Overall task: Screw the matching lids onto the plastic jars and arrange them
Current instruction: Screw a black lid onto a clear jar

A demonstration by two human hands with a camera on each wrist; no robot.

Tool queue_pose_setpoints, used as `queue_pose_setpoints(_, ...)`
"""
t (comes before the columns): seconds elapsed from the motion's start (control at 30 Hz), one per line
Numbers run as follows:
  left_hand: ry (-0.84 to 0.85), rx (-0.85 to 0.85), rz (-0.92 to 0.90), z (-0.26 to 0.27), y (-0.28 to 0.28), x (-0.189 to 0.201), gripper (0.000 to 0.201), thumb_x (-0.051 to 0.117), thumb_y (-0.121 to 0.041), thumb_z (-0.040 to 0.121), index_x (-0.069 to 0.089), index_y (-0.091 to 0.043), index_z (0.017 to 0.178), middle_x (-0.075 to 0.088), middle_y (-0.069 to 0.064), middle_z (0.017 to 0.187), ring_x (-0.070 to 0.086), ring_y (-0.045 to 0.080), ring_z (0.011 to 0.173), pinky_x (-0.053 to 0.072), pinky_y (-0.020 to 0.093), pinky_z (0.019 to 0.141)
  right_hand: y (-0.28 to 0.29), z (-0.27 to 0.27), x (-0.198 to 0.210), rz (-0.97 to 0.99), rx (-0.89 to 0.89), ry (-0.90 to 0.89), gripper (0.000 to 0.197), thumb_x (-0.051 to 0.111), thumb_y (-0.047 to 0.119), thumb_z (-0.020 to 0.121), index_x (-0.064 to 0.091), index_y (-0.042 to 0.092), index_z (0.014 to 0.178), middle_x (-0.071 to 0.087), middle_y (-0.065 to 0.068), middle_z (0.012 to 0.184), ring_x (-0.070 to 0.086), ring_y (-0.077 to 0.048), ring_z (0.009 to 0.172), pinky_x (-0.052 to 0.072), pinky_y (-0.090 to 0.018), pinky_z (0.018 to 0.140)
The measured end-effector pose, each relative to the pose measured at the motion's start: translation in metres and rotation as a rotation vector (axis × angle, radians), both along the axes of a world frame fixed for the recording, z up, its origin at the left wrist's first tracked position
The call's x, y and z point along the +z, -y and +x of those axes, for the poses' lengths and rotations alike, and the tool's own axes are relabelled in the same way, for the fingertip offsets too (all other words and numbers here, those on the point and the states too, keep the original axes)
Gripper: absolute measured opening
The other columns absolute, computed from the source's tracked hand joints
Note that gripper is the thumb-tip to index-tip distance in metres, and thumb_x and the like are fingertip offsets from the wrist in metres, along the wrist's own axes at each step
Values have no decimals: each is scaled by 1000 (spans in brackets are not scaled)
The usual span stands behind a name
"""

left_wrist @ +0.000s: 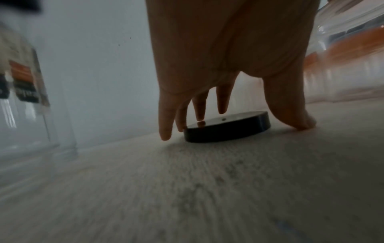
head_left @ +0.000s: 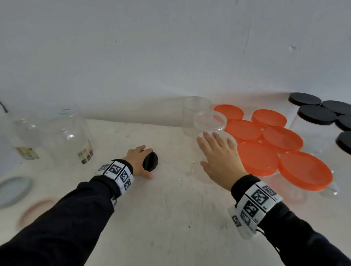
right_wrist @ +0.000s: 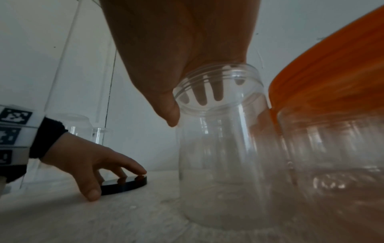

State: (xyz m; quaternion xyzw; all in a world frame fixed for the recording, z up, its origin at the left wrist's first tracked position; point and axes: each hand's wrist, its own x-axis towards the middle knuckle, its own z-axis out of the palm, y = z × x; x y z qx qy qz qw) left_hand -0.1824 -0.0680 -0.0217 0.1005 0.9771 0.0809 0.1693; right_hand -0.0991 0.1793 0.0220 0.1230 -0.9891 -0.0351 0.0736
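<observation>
— So, where are the hands?
— Left hand (head_left: pixel 138 161) rests spread on the table (head_left: pixel 165 207), fingertips (left_wrist: pixel 200 117) touching a black lid (left_wrist: pixel 227 129) lying flat beneath them, thumb beside its rim. Right hand (head_left: pixel 219 157) lies flat, fingers straight, over the mouth of an open clear jar (right_wrist: pixel 220 148).
— And around them?
— Just right of that hand stand orange-lidded jars (head_left: pixel 282 139); beyond those, black-lidded jars (head_left: pixel 318 114).

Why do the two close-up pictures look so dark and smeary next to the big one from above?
Head view: evenly lit, mostly sharp, edges bent and soft from the wide lens. Left wrist view: the left hand is backlit against the pale wall, so it goes dark; the table is streaked with motion blur, though the black lid stays fairly crisp. Right wrist view: the right hand is a dark silhouette over the clear jar.
</observation>
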Motion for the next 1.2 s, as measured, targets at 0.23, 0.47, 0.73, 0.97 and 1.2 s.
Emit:
queue_pose_setpoints(0.23, -28, -17, 60, -1, 4, -2, 83, 74, -41, 73, 31, -23, 141, 29, 3, 143, 29, 26, 129, 33, 40, 106, 3, 0, -4, -12, -19, -30, 65, 53, 31, 89, 24, 15, 145, 20, -9, 154, 19, -32, 141, 20, -52, 110)
queue_pose_setpoints(0.47, -144, -41, 321, 29, 12, 15, 79, 79, -37, 69, 40, -25, 136, 34, -3, 137, 30, 18, 124, 34, 34, 104, 10, -3, -4, -47, -45, -75, 59, 61, 25, 80, 42, 12, 134, 37, -11, 145, 33, -33, 134, 29, -52, 103)
queue_pose_setpoints(0.73, -505, -1, 590, 77, 70, 67, 85, 70, -59, 56, 44, -33, 133, 35, -17, 124, 32, 6, 117, 28, 23, 99, 43, -13, 27, -14, -60, -29, 44, 48, 40, 91, 43, 13, 126, 46, -6, 126, 47, -28, 115, 34, -43, 101)
queue_pose_setpoints(0.97, -777, 164, 621, 108, 147, 97, 77, 65, -61, 57, 42, -39, 127, 38, -16, 124, 37, 9, 119, 31, 19, 96, 117, -27, 43, -339, 369, 43, 38, 53, 31, 92, 47, 14, 126, 46, -1, 127, 52, -20, 108, 37, -28, 89)
queue_pose_setpoints(1.2, -883, 353, 607, 127, 221, 95, 79, 67, -61, 57, 46, -34, 128, 42, -9, 125, 41, 12, 119, 41, 33, 97, 212, -46, 52, -475, 605, -29, 56, 64, 37, 84, 44, 12, 130, 39, -3, 136, 45, -22, 118, 43, -33, 88)
